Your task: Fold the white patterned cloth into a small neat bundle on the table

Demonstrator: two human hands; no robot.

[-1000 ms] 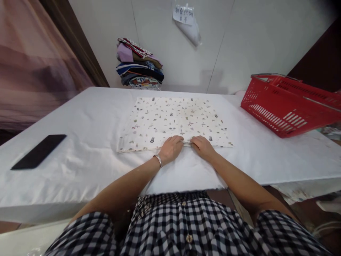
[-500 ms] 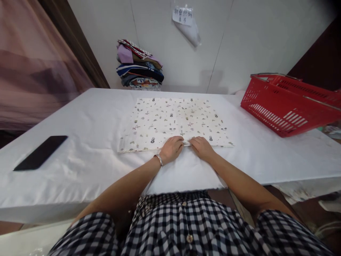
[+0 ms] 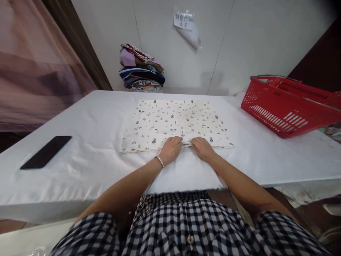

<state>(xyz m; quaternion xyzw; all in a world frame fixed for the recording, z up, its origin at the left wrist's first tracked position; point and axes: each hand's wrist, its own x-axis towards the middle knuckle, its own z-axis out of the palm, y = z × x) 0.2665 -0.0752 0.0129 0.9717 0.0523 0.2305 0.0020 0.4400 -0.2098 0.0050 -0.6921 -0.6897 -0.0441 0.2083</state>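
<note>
A folded white cloth (image 3: 173,122) with a small scattered print lies flat on the white-covered table. My left hand (image 3: 172,149), with a silver bracelet at the wrist, is closed on the middle of the cloth's near edge. Just to its right, my right hand (image 3: 202,147) pinches the same edge. Between the hands, several layers of the edge show, slightly lifted and parted. My thumbs and the undersides of my fingers are mostly hidden.
A black flat slab like a phone (image 3: 46,152) lies on the white tablecloth (image 3: 93,142) at left. A red plastic basket (image 3: 282,106) stands at the right. Behind the table is a stack of folded fabrics (image 3: 142,69) against the wall; a paper note (image 3: 183,20) hangs above.
The hands stay on the cloth's near edge, with the gap between them very slightly wider. The whole view has shifted a little; the cloth stays in place.
</note>
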